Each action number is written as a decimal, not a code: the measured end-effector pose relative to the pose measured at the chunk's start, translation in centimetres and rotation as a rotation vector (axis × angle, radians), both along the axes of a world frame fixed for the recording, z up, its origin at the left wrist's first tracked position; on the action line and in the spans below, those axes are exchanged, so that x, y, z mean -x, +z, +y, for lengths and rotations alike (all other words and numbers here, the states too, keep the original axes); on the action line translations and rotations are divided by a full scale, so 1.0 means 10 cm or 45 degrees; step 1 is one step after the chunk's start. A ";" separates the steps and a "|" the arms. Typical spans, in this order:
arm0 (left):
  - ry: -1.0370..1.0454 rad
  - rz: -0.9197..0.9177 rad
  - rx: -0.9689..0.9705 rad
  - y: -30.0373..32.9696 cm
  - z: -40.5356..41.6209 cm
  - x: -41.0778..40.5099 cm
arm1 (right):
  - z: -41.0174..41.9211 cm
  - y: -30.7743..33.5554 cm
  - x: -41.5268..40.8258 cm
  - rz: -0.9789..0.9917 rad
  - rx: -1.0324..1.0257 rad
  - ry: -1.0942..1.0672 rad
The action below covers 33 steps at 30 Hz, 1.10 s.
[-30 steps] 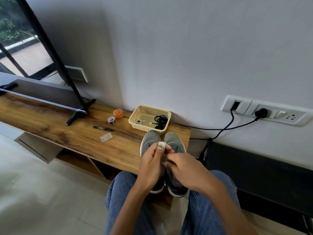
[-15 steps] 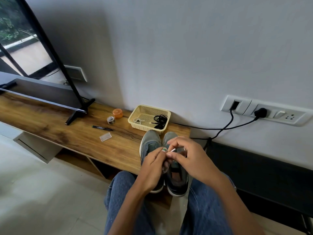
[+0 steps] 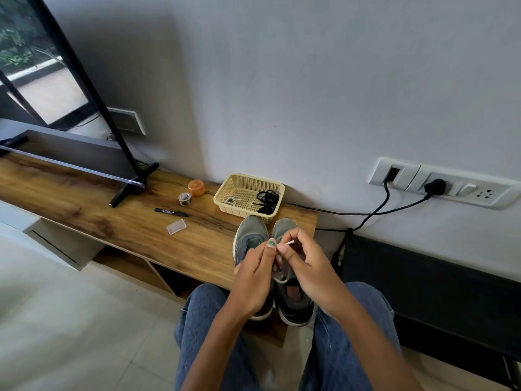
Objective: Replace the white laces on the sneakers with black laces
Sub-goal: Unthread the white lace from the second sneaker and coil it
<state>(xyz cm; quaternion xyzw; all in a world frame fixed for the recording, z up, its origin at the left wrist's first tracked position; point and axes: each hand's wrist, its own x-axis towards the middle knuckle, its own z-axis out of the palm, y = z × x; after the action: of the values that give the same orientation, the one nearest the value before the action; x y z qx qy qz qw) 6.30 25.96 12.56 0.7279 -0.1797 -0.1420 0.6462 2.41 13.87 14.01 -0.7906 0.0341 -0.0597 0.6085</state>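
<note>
the person sat facing a wooden shelf (image 3: 118,221) with two grey sneakers (image 3: 249,238) standing side by side at its near edge, toes toward the wall. both hands met above the pair. the right hand (image 3: 307,266) pinched the tip of a white lace (image 3: 290,242) between thumb and forefinger, and a loop of that lace hung down over the right-hand shoe. the left hand (image 3: 255,275) had its fingers curled, thumb and fingertips pressed against the same lace just beside the right thumb. behind the shoes, a cream basket (image 3: 225,193) stood against the wall and held a bundle of black laces (image 3: 267,198) and a small white coil. a marker (image 3: 170,212), a clear little box (image 3: 176,227), a tape roll (image 3: 185,198) and an orange lid (image 3: 196,188) lay farther left.
</note>
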 end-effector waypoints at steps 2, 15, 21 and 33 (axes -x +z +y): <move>0.005 -0.095 -0.036 -0.06 -0.01 -0.02 | 0.01 0.00 0.00 -0.013 -0.058 -0.028; -0.234 -0.378 -0.487 -0.25 0.03 -0.08 | -0.03 -0.10 -0.06 0.149 -0.446 -0.477; -0.097 -0.477 -0.454 -0.24 0.01 -0.05 | -0.08 -0.04 -0.06 0.400 -0.583 -0.468; 0.266 -0.629 -0.567 -0.21 0.00 0.02 | -0.06 0.05 -0.02 0.582 -0.575 -0.190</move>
<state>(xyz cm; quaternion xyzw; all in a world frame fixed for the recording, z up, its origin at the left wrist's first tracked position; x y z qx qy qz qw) 6.05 25.95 10.48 0.8780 -0.2199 0.0697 0.4194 2.59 13.28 14.56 -0.6241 0.2400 0.0836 0.7389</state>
